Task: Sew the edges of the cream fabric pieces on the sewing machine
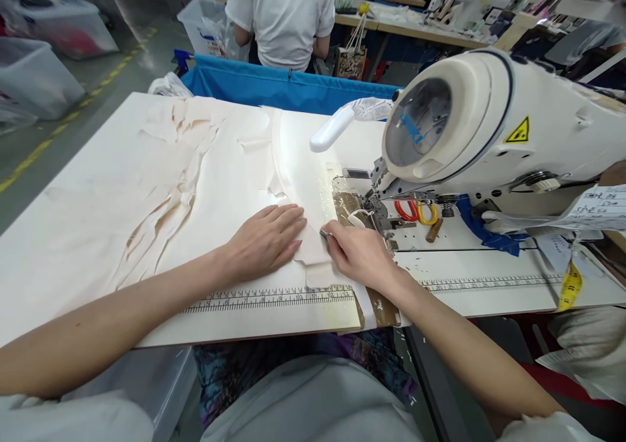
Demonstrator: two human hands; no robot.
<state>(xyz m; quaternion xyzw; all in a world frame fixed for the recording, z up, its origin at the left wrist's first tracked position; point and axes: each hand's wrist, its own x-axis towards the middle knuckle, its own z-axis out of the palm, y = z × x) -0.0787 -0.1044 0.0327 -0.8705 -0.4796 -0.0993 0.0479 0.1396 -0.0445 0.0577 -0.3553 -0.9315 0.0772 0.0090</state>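
Note:
My left hand (268, 243) lies flat, palm down, on a cream fabric piece (313, 248) at the front of the white sewing table (244, 201). To its right, my right hand (360, 253) is closed around a small metal tool (323, 233); only its dark tip shows, so its kind is unclear. That tip touches or hovers just over the fabric's right part. Beside my right hand is the needle and presser foot area (374, 197) of a white sewing machine (450, 116). A white strip (359, 219) curls by the foot.
Crumpled cream fabric (171, 214) spreads over the table's left side. Red-handled scissors (405, 211) and a yellow handle (428, 214) lie under the machine arm. A printed ruler (274, 297) runs along the front edge. A blue cloth bin (293, 90) and a seated person (286, 18) are behind.

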